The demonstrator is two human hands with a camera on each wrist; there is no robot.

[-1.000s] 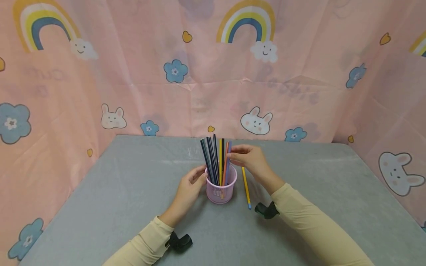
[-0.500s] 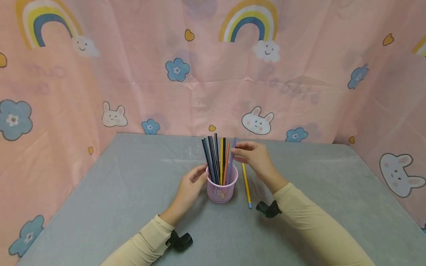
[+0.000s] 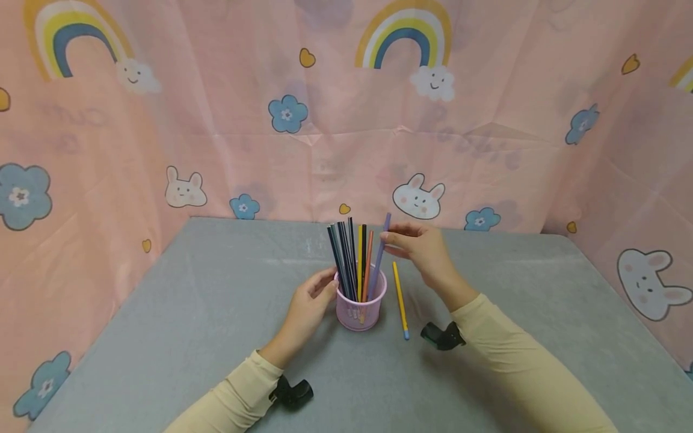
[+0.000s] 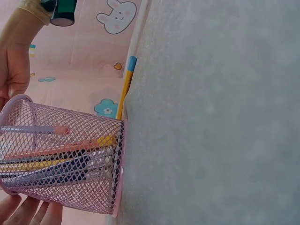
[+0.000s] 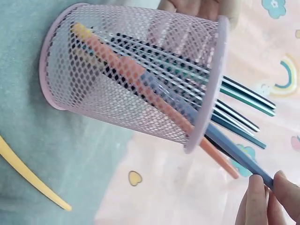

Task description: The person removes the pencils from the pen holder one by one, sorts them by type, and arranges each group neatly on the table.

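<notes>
Left hand [image 3: 304, 308]: is gripping the cup [image 3: 357, 317] at its near side, thumb and fingers curving against the wall. Cup, pink mesh: is standing upright on the grey surface [image 3: 206, 300], touching the left hand's fingers. Dark pencils [image 3: 340, 255], several: are leaning in the cup toward the left hand. Yellow pencil [image 3: 360, 249], black pencil [image 3: 364, 230], orange pencil [image 3: 368, 258]: are standing in the cup, between the dark pencils and the right hand [image 3: 428, 255]. Purple pencil [image 3: 380, 252]: is slanting toward the right hand, its lower end hanging inside the cup, clear of the base. Loose pencil [image 3: 400, 304], yellow with blue end: is lying on the surface between cup and right sleeve [image 3: 520, 355], nearer the wearer than the right hand's fingers. Right hand: is pinching the purple pencil toward its upper end, thumb against fingers.
</notes>
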